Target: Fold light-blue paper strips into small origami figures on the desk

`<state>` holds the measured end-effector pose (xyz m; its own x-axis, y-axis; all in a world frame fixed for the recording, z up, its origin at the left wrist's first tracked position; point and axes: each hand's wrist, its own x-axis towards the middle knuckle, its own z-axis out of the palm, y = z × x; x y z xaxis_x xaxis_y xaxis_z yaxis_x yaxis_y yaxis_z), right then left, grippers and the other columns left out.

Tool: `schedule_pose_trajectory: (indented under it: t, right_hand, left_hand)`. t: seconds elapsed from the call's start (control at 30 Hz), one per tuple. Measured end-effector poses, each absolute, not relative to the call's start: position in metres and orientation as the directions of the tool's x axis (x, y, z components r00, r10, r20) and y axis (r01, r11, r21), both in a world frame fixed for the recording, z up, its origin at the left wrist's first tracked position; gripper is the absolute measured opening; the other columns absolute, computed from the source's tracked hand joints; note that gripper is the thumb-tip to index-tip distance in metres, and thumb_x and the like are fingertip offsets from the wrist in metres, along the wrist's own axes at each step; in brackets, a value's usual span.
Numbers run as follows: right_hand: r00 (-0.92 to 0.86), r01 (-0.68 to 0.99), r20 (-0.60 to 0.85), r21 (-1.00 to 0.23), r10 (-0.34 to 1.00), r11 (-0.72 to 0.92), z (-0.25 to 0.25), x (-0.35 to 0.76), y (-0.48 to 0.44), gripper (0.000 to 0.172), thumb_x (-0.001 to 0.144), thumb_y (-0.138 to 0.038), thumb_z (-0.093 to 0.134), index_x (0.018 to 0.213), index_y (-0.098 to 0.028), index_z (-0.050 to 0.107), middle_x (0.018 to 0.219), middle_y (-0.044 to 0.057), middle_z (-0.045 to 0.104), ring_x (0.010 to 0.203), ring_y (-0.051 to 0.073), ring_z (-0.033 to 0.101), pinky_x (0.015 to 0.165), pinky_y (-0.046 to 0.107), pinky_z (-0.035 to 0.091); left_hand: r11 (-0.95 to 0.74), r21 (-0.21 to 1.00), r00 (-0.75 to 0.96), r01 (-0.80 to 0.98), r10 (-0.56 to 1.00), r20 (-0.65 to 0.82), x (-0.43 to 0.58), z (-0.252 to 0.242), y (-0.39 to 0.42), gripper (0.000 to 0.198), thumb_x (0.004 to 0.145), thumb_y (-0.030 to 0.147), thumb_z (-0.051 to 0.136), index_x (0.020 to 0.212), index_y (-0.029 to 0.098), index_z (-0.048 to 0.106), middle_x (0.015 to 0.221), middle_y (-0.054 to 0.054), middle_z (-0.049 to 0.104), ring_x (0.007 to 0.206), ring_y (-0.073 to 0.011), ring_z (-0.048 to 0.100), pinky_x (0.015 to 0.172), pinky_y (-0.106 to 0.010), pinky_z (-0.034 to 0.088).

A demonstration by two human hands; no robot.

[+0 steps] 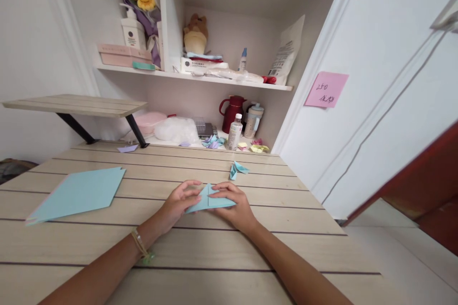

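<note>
Blue folded paper (209, 202) lies flat on the wooden table (179, 243), straight ahead of the person and a little right of the table's middle, its long axis running left to right with a peak pointing far. Both hands rest on it from the near side: the left hand (179, 202) presses its left end with fingers spread flat, the right hand (234, 205) covers its right end, fingertips on the upper fold. Neither grips; both pin it down, equally close. Farther left, well apart, lies a large blue sheet (78, 193). Beyond the hands, just right, sits a small folded blue piece (238, 169).
</note>
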<state>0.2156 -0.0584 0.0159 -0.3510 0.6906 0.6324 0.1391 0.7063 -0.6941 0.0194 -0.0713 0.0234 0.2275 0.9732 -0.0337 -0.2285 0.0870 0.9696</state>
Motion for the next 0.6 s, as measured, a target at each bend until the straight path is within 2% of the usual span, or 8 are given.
schedule_pose_trajectory:
  t: [0.07, 0.13, 0.23, 0.37, 0.5, 0.6]
  right_hand:
    - [-0.368, 0.157, 0.609, -0.704, 0.703, 0.692, 0.017, 0.217, -0.058, 0.042, 0.057, -0.03, 0.076, 0.098, -0.027, 0.065, 0.108, 0.008, 0.058, 0.098, 0.024, 0.055, 0.081, 0.037, 0.045]
    - [-0.377, 0.165, 0.583, -0.722, 0.72, 0.672, 0.017, 0.218, -0.058, 0.046, 0.058, -0.031, 0.075, 0.102, -0.028, 0.063, 0.112, 0.009, 0.057, 0.101, 0.025, 0.054, 0.079, 0.037, 0.047]
    - [-0.361, 0.18, 0.56, -0.743, 0.745, 0.645, 0.015, 0.218, -0.057, 0.037, 0.064, -0.03, 0.071, 0.1, -0.027, 0.065, 0.106, 0.008, 0.062, 0.097, 0.024, 0.057, 0.078, 0.037, 0.048]
    - [-0.318, 0.151, 0.496, -0.815, 0.808, 0.56, 0.012, 0.215, -0.056, 0.028, 0.067, -0.03, 0.068, 0.095, -0.027, 0.067, 0.098, 0.007, 0.065, 0.09, 0.023, 0.06, 0.076, 0.038, 0.051]
    - [-0.278, 0.101, 0.421, -0.881, 0.863, 0.462, 0.011, 0.212, -0.056, 0.03, 0.063, -0.03, 0.07, 0.093, -0.024, 0.068, 0.096, 0.007, 0.066, 0.08, 0.021, 0.063, 0.075, 0.037, 0.052]
    - [-0.264, 0.092, 0.405, -0.893, 0.875, 0.441, 0.009, 0.209, -0.057, 0.032, 0.061, -0.03, 0.071, 0.093, -0.022, 0.068, 0.093, 0.007, 0.066, 0.075, 0.02, 0.063, 0.072, 0.035, 0.053]
  left_hand:
    - [0.036, 0.978, 0.161, -0.205, 0.987, -0.002, 0.018, 0.02, -0.068, 0.034, 0.062, 0.026, 0.072, 0.093, 0.017, 0.062, 0.087, -0.006, 0.067, 0.062, -0.0129, 0.06, 0.051, -0.02, 0.044]
    - [0.015, 0.984, 0.114, -0.179, 0.993, 0.006, 0.016, 0.02, -0.066, 0.031, 0.062, 0.027, 0.072, 0.09, 0.015, 0.064, 0.091, -0.008, 0.066, 0.069, -0.0158, 0.061, 0.054, -0.021, 0.046]
    - [0.039, 0.983, 0.114, -0.178, 0.993, -0.018, 0.014, 0.022, -0.066, 0.032, 0.065, 0.029, 0.069, 0.093, 0.015, 0.065, 0.095, -0.009, 0.066, 0.075, -0.0178, 0.061, 0.058, -0.023, 0.05]
    - [0.076, 0.955, 0.182, -0.288, 0.983, -0.024, 0.016, 0.022, -0.068, 0.038, 0.068, 0.029, 0.067, 0.104, 0.016, 0.061, 0.091, -0.009, 0.067, 0.078, -0.0194, 0.064, 0.066, -0.029, 0.052]
    - [0.05, 0.952, 0.153, -0.302, 0.988, -0.003, 0.021, 0.019, -0.069, 0.046, 0.06, 0.023, 0.074, 0.103, 0.017, 0.059, 0.1, -0.009, 0.066, 0.082, -0.0214, 0.065, 0.068, -0.03, 0.053]
    - [0.008, 0.967, 0.101, -0.254, 0.995, 0.019, 0.025, 0.016, -0.068, 0.049, 0.056, 0.021, 0.076, 0.102, 0.015, 0.059, 0.098, -0.009, 0.067, 0.076, -0.0197, 0.065, 0.065, -0.03, 0.054]
